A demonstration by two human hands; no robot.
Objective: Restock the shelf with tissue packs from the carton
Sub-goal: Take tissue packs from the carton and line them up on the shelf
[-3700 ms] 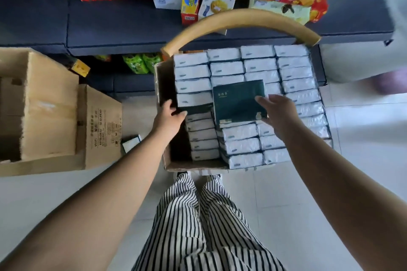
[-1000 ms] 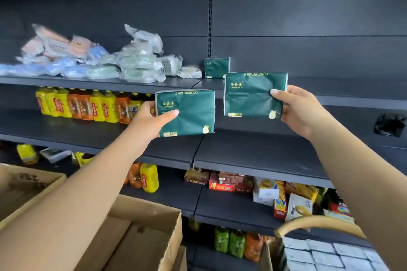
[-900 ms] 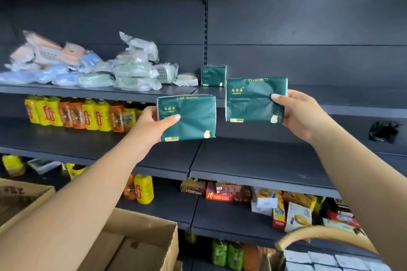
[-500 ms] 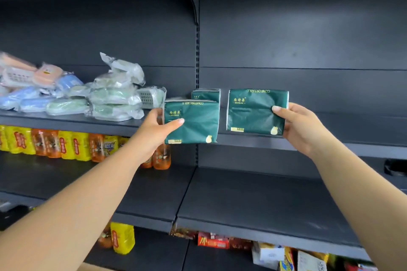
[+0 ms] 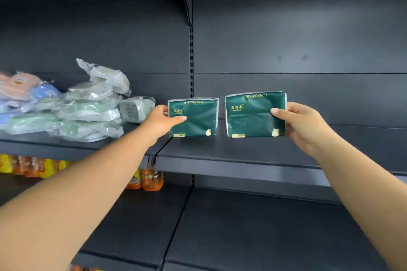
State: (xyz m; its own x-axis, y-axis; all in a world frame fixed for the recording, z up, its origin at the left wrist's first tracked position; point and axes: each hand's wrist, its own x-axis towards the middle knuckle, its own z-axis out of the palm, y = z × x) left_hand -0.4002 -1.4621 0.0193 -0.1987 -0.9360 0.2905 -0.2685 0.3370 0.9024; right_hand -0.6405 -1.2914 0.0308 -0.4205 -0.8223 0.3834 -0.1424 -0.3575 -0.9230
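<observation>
Left hand (image 5: 161,121) and right hand (image 5: 305,126) each pinch a green tissue pack, left pack (image 5: 195,117) and right pack (image 5: 253,114), by the outer edge, upright, label facing out, side by side at the shelf (image 5: 242,156), likely so they face shoppers.

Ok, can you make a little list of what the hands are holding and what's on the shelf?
left hand: holds a green tissue pack, upright, at the shelf
right hand: holds a second green tissue pack, upright
gap: the two packs are side by side, not touching
shelf: dark, bare in front of the packs
left of the packs: a pile of plastic-wrapped items
shelf below: orange and yellow bottles
</observation>
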